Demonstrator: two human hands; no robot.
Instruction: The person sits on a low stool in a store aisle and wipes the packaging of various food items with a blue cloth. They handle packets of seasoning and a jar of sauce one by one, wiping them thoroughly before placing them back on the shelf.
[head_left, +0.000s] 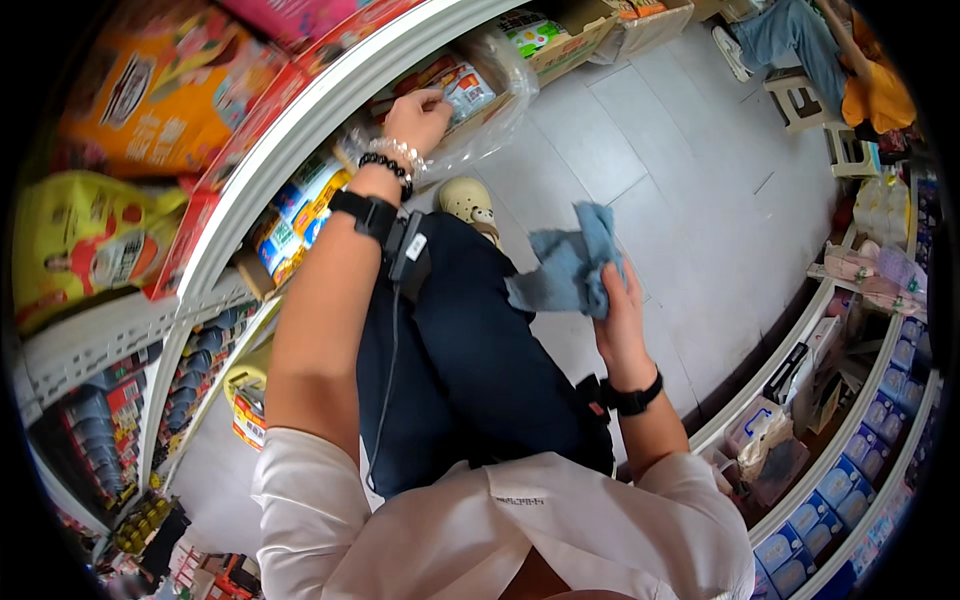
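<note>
My left hand (418, 120), with beaded bracelets and a black strap on the wrist, reaches over a cardboard box under the shelf edge. Its fingers are curled beside a blue-and-white snack packet (468, 90); whether they grip anything is hidden. Clear plastic film (510, 112) spills over the side of that box. A crumpled blue-grey cloth (570, 262) is held in my right hand (624, 315), above the floor and beside my knee. Dark trousers (480, 322) cover my bent legs, and one cream clog (463, 199) shows below the box.
A white metal shelf (225, 187) carries bagged snacks at left. Another cardboard box (574, 52) stands beyond. Grey floor tiles (600, 135) lie ahead. At upper right a person (795, 37) is near plastic stools (796, 97). Stocked shelves (780, 540) curve along the right.
</note>
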